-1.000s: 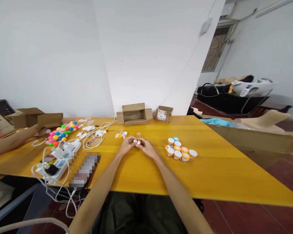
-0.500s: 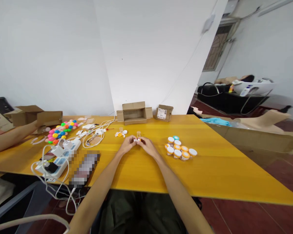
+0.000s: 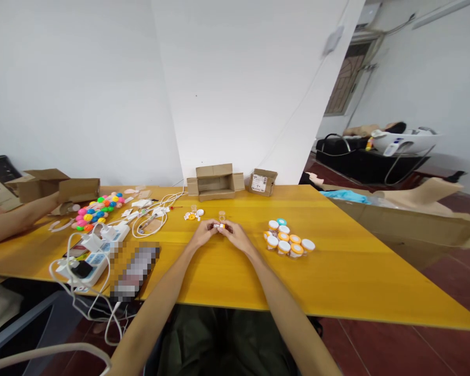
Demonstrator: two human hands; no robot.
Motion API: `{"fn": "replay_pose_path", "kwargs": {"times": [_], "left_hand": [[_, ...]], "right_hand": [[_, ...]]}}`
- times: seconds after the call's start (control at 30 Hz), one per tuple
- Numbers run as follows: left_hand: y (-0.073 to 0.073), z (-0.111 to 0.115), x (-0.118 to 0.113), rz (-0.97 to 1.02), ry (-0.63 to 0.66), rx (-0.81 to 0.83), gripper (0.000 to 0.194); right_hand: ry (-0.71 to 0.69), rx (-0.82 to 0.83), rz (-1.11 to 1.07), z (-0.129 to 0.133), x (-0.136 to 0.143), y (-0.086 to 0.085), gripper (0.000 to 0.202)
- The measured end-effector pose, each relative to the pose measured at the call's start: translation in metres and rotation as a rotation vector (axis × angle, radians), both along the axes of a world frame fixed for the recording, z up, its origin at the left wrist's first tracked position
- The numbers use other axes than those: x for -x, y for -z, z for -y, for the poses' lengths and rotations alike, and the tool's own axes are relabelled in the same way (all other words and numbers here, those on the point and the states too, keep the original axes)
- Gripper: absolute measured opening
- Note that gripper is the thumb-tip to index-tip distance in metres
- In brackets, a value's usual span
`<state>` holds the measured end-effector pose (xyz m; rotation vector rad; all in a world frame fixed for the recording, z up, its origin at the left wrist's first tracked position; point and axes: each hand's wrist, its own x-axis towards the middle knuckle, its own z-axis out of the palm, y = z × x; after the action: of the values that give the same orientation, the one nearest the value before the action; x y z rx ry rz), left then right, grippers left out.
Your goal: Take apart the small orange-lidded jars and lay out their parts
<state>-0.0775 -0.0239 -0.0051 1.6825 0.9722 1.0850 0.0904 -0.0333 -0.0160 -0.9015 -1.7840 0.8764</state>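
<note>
My left hand point(image 3: 204, 231) and right hand point(image 3: 235, 235) still clamp one small piece point(image 3: 221, 226) past the tabletop's point(image 3: 227, 287) near edge. Handling continues.

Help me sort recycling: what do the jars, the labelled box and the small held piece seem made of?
Jars: probably clear, smooth plastic, as the walls look see-through; glass isn't ruled out.
Lids: apparently smooth, opaque plastic, in solid white, orange and teal.
Labelled box: matte cardboard, judging by its dull brown faces.
Held piece: perhaps plastic, white and orange, but too small to tell.
</note>
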Motion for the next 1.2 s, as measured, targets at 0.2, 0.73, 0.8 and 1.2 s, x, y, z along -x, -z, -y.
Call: {"fn": "replay_pose_path", "kwargs": {"times": [0.2,0.73,0.8,1.2], "left_hand": [[0.0032,-0.0024,0.0014,-0.004,0.003,0.021,0.023],[0.0065,-0.0022,0.0011,-0.015,-0.020,0.000,0.012],[0.0059,-0.0018,0.0012,-0.013,-0.015,0.000,0.011],[0.0030,-0.0002,-0.0016,-0.016,-0.049,-0.017,0.008]], "right_hand": [[-0.040,0.065,-0.029,-0.0007,-0.0006,0.0001,0.028],[-0.052,0.078,-0.031,-0.0053,-0.0019,0.0069,0.026],[-0.065,0.092,-0.041,-0.0053,-0.0020,0.0072,0.027],[-0.033,0.106,-0.062,-0.0044,-0.0009,0.0068,0.025]]}}
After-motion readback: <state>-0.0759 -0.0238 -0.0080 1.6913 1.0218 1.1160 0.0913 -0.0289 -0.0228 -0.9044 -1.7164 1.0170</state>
